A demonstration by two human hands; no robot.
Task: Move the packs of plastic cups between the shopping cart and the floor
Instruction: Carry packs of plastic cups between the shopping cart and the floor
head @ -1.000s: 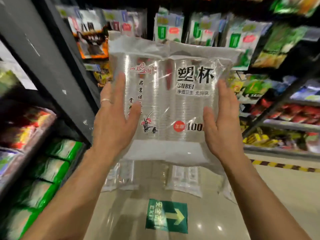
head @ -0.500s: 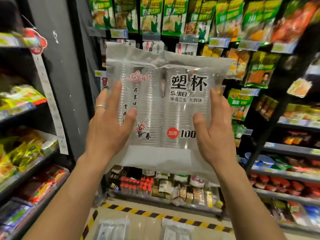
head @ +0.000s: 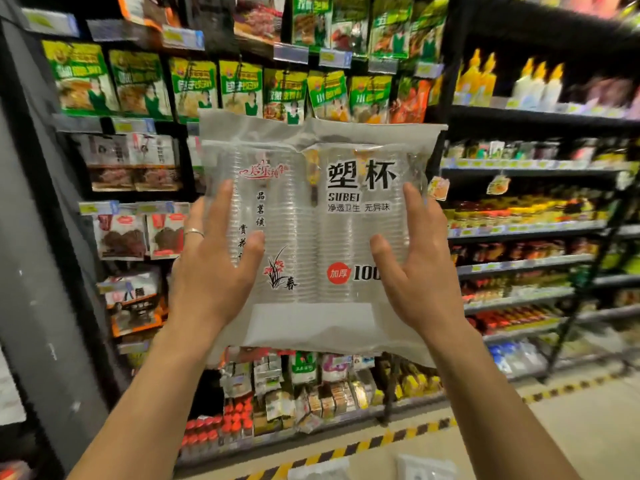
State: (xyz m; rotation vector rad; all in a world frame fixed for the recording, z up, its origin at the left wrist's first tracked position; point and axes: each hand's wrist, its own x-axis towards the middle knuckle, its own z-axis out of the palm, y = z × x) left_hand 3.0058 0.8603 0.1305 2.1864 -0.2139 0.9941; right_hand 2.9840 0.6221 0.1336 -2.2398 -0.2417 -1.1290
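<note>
Head view puts us in a shop aisle, carrying one pack of plastic cups upright in the air in front of the shelves, its printed face toward us. Our left grip presses on its left side and our right grip on its right. On both, the fingers lie nearly straight along the wrapper with the thumb on the front, so the pack is clamped between two flat hands rather than wrapped by curled fingers. At the bottom edge of the picture what look like two more packs lie on the floor, just on our side of the yellow-and-black tape. The shopping cart is out of sight, so we cannot tell which way this pack is travelling. We judge the task to be partway through: this pack is between places, at least two others are on the floor, and setting this one down is not yet done.
</note>
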